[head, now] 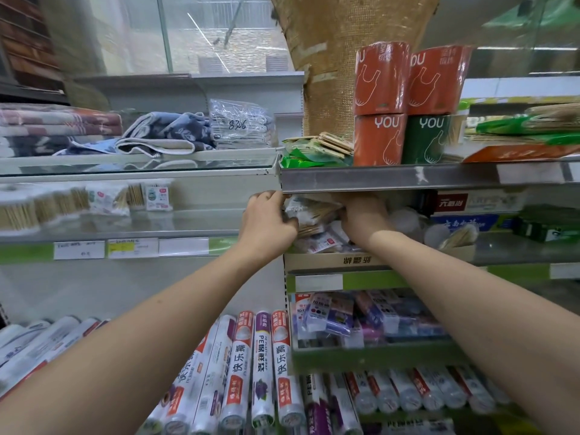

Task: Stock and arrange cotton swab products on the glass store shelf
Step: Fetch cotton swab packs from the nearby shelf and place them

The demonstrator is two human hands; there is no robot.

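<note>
Head view — both hands reach into a cardboard tray (pixel 317 261) of bagged cotton swab packs (pixel 317 215), which sits at the left end of a metal shelf, just under the steel lip of the upper shelf (pixel 376 178). Left hand (pixel 266 219) curls its fingers onto the left side of the pile, its grip clamped on a pack at the tray's left edge. Right hand (pixel 364 215) is pushed deeper in, its fingertips hidden behind the packs and the lip; it looks wrapped round a pack, but I cannot tell for sure. The packs are loose, slanted and stacked unevenly.

The glass shelf (pixel 125 227) lies to the left, adjoining the tray's left end, with more swab bundles (pixel 18 211) toward its left end and small swab boxes (pixel 157 197) nearer the middle. The stretch near its right edge is where stock likely goes.

Risks, judged from here: the slippery bags could slide off the pile when one is pulled — neighbours drag along and drop onto the plastic wrap rolls (pixel 260 365) below. Knuckles sit close under the steel lip, so lifting could snag there. Bags set down hard could skid on the glass.
</note>
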